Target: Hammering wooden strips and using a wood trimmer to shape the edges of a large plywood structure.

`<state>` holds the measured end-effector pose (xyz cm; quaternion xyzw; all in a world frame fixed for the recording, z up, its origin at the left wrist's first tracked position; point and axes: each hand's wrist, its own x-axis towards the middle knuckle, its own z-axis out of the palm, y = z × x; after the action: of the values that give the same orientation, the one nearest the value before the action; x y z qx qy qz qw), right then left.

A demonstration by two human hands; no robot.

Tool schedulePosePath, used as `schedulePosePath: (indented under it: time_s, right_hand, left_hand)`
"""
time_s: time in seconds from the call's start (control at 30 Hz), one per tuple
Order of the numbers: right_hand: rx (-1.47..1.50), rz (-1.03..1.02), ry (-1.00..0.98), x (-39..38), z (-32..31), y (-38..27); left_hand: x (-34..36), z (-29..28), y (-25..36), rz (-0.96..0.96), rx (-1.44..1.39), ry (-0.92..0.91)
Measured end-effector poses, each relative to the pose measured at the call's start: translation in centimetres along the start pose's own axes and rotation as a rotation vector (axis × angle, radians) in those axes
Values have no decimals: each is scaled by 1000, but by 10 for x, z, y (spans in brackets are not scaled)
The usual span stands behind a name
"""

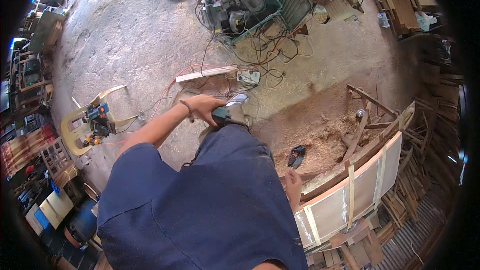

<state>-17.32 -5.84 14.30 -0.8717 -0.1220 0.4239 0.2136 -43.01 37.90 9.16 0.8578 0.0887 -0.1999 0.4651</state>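
My left hand (204,107) grips a dark green tool (220,117), held low over my leg above my shoe (236,100); its far part is hidden. My right hand (293,184) is partly behind my dark blue shirt, its fingers curled beside the wooden edge of a bench (325,182) at the lower right; what it holds, if anything, I cannot make out. A pale panel with tape strips (387,170) leans along that bench. A small black object (296,156) lies in the sawdust near my right hand.
A power strip (248,76) with tangled cords lies beside a wooden board (200,75). A green bin of power tools (225,15) stands farther ahead. A plastic chair bearing tools (75,137) is at left. Scrap wood (407,195) piles up at right.
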Motion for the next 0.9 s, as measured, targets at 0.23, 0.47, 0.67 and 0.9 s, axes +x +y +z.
schedulePosePath:
  time_s: [0.23,0.47,0.67,0.9]
  right_hand:
    - [132,-79,-130,69,16,18]
    - [-37,-137,-299,172,30,55]
    - [107,-4,-149,180,18,15]
    - [-120,-214,-297,207,69,-82]
  left_hand:
    - [-32,87,-15,-500,-496,211]
    - [-81,219,-56,-470,-581,495]
    - [-108,233,-42,-629,-769,392]
    - [-114,225,-35,-772,-1081,516]
